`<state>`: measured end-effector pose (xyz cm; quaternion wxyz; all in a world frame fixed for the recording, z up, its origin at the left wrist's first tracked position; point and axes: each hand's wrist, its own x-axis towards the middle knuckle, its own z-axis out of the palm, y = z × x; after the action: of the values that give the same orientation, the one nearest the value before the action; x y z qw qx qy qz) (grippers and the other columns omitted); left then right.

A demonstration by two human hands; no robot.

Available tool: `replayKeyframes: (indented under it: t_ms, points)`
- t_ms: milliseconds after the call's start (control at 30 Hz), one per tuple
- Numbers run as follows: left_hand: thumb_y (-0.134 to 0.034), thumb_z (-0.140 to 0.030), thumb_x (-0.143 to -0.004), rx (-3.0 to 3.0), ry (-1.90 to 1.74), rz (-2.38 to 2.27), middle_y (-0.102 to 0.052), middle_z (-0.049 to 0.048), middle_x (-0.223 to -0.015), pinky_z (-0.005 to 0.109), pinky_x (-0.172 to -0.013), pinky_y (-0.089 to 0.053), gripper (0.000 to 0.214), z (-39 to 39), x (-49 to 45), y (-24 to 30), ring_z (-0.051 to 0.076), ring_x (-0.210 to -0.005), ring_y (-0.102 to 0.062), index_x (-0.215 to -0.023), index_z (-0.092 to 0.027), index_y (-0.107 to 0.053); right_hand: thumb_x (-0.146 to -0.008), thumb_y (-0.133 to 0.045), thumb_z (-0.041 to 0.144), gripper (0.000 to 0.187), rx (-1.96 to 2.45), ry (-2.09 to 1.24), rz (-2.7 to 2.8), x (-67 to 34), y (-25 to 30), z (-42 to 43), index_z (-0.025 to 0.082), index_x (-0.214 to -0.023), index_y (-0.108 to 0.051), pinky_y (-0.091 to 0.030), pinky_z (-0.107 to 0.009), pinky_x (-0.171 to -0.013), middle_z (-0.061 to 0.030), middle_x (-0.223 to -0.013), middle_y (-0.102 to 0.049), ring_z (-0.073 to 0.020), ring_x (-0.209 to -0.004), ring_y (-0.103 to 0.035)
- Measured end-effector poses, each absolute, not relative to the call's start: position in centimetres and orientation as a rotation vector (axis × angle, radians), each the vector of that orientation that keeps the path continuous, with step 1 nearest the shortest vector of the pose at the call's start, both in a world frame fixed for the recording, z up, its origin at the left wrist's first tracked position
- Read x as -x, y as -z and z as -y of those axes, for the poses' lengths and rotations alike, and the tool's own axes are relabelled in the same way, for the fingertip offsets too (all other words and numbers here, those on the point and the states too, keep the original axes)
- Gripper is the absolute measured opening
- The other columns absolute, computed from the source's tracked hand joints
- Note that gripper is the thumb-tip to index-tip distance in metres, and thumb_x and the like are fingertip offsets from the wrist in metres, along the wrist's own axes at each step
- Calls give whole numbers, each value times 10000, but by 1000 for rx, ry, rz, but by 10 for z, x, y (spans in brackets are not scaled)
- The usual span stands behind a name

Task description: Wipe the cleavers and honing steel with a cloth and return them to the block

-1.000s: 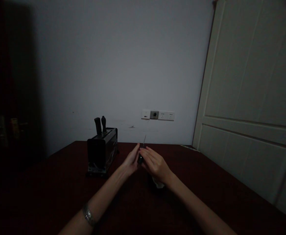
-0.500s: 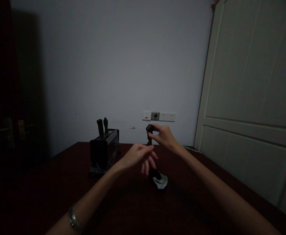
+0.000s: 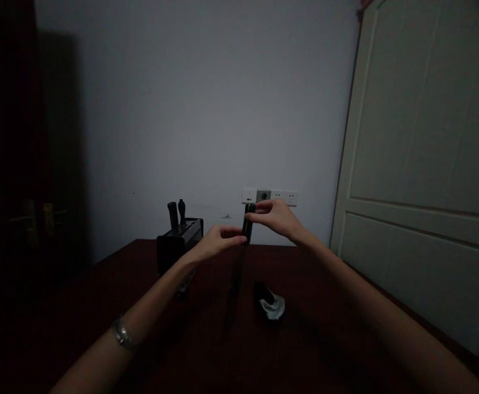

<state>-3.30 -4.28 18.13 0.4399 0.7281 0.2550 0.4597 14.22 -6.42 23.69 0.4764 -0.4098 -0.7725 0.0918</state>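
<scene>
A knife with a black handle (image 3: 247, 221) hangs point-down above the dark red table (image 3: 325, 339), its long dark blade (image 3: 233, 290) reaching toward the tabletop. My right hand (image 3: 276, 218) pinches the top of the handle. My left hand (image 3: 217, 242) is closed on the lower part of the handle, fingertips touching it. Below and to the right, a small black-and-white object (image 3: 270, 303) lies on the table. A black knife block (image 3: 179, 243) with two dark handles sticking up stands behind my left forearm.
A grey wall with a white socket strip (image 3: 278, 195) lies behind the table. A pale panelled door (image 3: 424, 164) fills the right side. The left of the room is dark, with dim shapes I cannot make out.
My right hand lifted the knife from near the tabletop to wall-socket height, blade hanging down. My left hand rose from over the small object and closed on the handle.
</scene>
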Motion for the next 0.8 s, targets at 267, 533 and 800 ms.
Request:
replayKeyframes:
  t_ms: [267,533,800]
  points:
    - [-672,-288,-689,-1816,-1208,-598,-706,78,-848,307,-746,-458,194,36,38,-169,223,-812,-629,-813,-148,-723,-656,-651,252,207,857,-344,1844,-121,-231,67,107,-798,-693,-505,-310,-674,-82,-793,-704,-207,-768,-649]
    - [-666,-323,-695,-1787,-1283,-626,-701,103,-866,293,-711,-469,270,30,52,-166,219,-790,-632,-864,-120,-720,-666,-674,338,309,753,-388,1756,-100,-220,55,121,-885,-689,-537,-371,-717,-103,-857,-710,-245,-835,-655]
    - [-637,-332,-720,-1850,-1303,-686,-698,96,-833,289,-711,-459,268,26,69,-176,202,-775,-623,-851,-110,-712,-590,-729,219,282,783,-561,1693,-77,-233,45,90,-837,-683,-549,-372,-710,-109,-806,-716,-235,-758,-673]
